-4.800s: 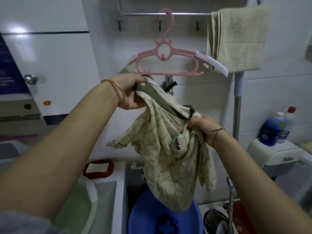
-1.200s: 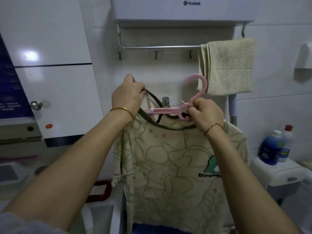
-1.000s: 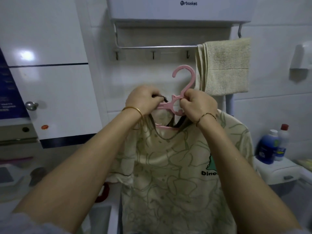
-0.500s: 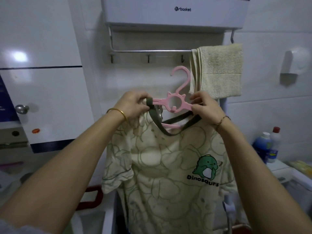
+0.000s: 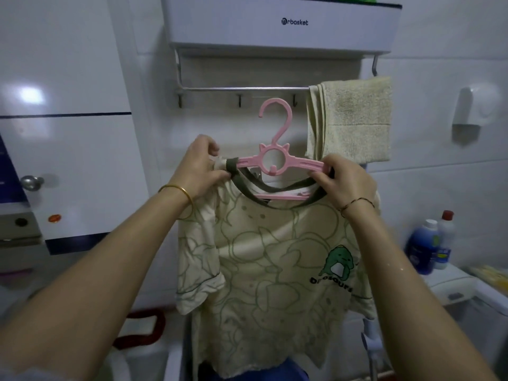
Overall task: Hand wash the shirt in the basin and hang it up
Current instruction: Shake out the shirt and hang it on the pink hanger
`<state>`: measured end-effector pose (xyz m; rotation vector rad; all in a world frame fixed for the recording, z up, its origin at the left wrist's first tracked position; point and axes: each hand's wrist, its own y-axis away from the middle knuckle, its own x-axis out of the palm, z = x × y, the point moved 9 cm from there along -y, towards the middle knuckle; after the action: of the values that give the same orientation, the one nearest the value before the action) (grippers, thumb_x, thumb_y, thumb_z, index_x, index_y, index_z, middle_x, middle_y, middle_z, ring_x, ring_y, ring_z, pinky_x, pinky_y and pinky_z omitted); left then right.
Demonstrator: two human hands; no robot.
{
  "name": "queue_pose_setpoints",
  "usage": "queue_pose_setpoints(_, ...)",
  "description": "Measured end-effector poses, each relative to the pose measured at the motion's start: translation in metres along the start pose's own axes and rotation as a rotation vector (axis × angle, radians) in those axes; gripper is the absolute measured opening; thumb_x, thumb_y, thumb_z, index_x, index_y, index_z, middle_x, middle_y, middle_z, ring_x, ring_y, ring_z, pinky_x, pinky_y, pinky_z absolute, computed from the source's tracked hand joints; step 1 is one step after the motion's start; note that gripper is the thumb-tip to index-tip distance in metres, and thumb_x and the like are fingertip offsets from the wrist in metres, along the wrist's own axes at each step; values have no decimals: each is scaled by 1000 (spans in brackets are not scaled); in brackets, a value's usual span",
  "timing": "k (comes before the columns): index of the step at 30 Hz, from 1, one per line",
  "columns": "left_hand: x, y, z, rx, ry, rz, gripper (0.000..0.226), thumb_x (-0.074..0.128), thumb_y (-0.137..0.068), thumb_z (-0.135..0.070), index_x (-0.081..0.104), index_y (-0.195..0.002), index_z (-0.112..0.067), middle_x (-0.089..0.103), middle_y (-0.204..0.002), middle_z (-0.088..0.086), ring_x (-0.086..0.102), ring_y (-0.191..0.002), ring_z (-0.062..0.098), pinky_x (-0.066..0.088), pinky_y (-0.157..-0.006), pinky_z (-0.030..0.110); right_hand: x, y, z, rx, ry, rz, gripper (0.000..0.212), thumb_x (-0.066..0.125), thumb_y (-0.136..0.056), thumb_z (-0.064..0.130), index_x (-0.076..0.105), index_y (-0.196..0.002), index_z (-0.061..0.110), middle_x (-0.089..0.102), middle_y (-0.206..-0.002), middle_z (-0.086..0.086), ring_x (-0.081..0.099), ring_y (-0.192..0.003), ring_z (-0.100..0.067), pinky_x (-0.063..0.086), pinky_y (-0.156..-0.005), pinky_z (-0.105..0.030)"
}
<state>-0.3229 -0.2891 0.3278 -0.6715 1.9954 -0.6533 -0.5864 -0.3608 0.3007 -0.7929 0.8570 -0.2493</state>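
A cream shirt (image 5: 264,270) with green outlines and a green dinosaur print hangs spread out on a pink hanger (image 5: 275,158). My left hand (image 5: 199,167) pinches the shirt's left shoulder at the dark green collar. My right hand (image 5: 343,182) grips the right end of the hanger together with the collar. The hanger's hook is upright, just below the metal rail (image 5: 242,89) and not on it. A sliver of the blue basin (image 5: 291,373) shows under the shirt's hem.
A beige towel (image 5: 354,119) hangs on the rail's right end, under a white wall shelf (image 5: 280,26). Small hooks sit under the rail. A blue bottle (image 5: 422,248) and a white bottle stand at the right. A white cabinet (image 5: 68,160) is on the left.
The shirt went from bunched in both hands onto the hanger. In the last second my hands spread apart along the collar and the hanger levelled and rose a little.
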Motion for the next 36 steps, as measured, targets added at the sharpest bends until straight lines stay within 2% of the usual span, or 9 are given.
queue_pose_setpoints(7,-4,10,26,-73,149,-106,4,63,-85,-10,60,-85,-11,54,-87,4,52,-80,15,45,-74,23,-8,-1,-14,129,6,-28,19,59,-81,39,56,-78,21,50,-65,6,52,-70,-21,32,-61,-28)
queue_pose_setpoints(10,4,13,34,-179,387,-103,8,56,-92,-14,60,-86,-13,53,-76,-4,50,-70,8,43,-65,16,-14,5,-13,138,48,-44,17,58,-80,37,54,-74,21,46,-61,6,46,-65,-18,28,-60,-28)
queue_pose_setpoints(14,10,11,45,-317,606,-66,22,49,-97,-20,61,-79,-18,60,-76,3,55,-69,16,48,-67,29,-29,5,4,31,238,-44,16,54,-81,31,47,-70,21,43,-60,5,45,-64,-22,28,-59,-29)
queue_pose_setpoints(18,10,8,18,-198,638,14,23,50,-97,-21,64,-79,-15,64,-65,-7,57,-59,5,48,-58,18,-34,4,15,-64,316,-43,19,56,-81,27,45,-68,19,40,-60,5,44,-67,-23,26,-59,-29)
queue_pose_setpoints(22,11,7,-16,-66,391,189,18,58,-92,-21,63,-75,-18,58,-68,-7,52,-58,-1,43,-57,10,-31,5,2,55,235,-64,15,55,-79,22,47,-67,17,44,-59,3,48,-66,-25,28,-57,-28)
queue_pose_setpoints(26,3,5,-19,-54,0,242,27,55,-92,-36,58,-71,-21,52,-70,-5,47,-65,8,37,-58,20,-28,9,-16,183,173,-58,22,54,-78,22,40,-62,18,44,-59,4,52,-70,-27,31,-61,-29)
queue_pose_setpoints(30,11,12,-38,43,-2,235,28,55,-94,-28,50,-69,-16,43,-66,-5,41,-64,12,32,-57,22,-26,10,-19,244,184,-39,24,54,-81,24,39,-62,20,44,-60,5,49,-69,-25,31,-63,-29)
queue_pose_setpoints(32,13,17,-42,103,5,258,19,62,-89,-23,53,-75,-13,41,-67,-5,39,-61,9,32,-57,25,-19,6,-17,225,139,83,23,58,-81,26,41,-66,21,46,-64,4,49,-72,-26,32,-64,-30)
queue_pose_setpoints(36,7,19,-28,124,46,199,4,64,-86,-11,63,-88,-9,47,-70,-2,42,-62,9,34,-59,25,-7,6,-3,102,-332,340,8,63,-80,10,58,-85,15,55,-75,0,51,-72,-17,40,-65,-29)
